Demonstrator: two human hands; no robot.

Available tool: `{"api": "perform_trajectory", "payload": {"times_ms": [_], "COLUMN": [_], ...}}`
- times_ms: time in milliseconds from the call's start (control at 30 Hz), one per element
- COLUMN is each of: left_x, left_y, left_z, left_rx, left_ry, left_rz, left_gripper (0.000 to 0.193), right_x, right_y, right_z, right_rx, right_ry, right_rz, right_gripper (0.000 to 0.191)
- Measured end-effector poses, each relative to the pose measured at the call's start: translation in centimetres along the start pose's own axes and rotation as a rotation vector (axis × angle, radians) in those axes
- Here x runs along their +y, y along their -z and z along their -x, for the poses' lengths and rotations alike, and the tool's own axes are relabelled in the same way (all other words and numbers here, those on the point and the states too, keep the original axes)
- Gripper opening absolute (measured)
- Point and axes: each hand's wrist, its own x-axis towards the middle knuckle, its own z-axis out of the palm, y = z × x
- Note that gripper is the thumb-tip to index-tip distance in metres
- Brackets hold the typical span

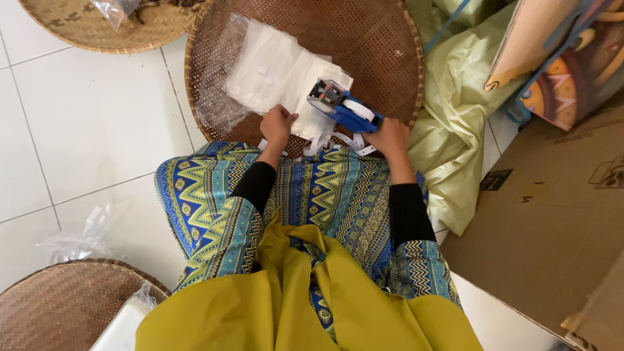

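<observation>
Two hands: label gun (341, 107), pouches (279, 71)

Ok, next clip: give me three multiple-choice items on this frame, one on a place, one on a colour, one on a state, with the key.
1. Where do the clear packets lie?
A. in the round woven tray
B. on the cardboard
C. on the bare tiles

2. What colour is the labelling gun?
A. red
B. blue with white
C. black

3. What is the right hand doing?
A. resting open on the lap
B. gripping the labelling gun
C. lifting the tray

Key: 1 A, the packets sit inside the tray's rim; 2 B, its body is blue with a white roll; 3 B, the fingers close round the gun's handle, while the left hand presses on a packet.
</observation>
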Motion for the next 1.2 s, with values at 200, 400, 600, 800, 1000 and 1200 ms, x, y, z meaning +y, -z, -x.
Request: {"api": "perform_trajectory", "payload": {"times_ms": [200,400,600,800,1000,1200], "left_x": [-0.7,-1.5,-1.6,-1.0,1.0,0.7], "left_y": [-0.7,-1.5,-3.4,-5.1,-5.4,-2.6], "left_z": [0.6,0.6,0.6,0.0,0.6,-3.2], "left_rx": [-0.028,-0.127,-0.191,-0.232,-0.272,-0.152], "left_ry": [-0.055,-0.092,-0.195,-0.288,-0.384,-0.242], "left_rz": [-0.002,0.044,0.076,0.126,0.3,0.365], "left_gripper": [0.037,0.037,0.033,0.027,0.026,0.022], "right_x": [-0.4,1.2,2.5,5.8,9.2,10.0], "right_y": [-1.8,-2.2,-0.5,2.7,4.9,5.4], "right_z": [0.1,1.1,1.0,3.2,8.0,13.4], "right_rx": [-0.107,-0.143,-0.131,-0.179,-0.019,0.167], "right_ry": [-0.025,-0.059,-0.031,-0.124,-0.21,-0.317], "right_rz": [0.074,0.107,0.236,0.353,0.381,0.361], "right_gripper": [0.048,0.049,0.052,0.047,0.051,0.057]}}
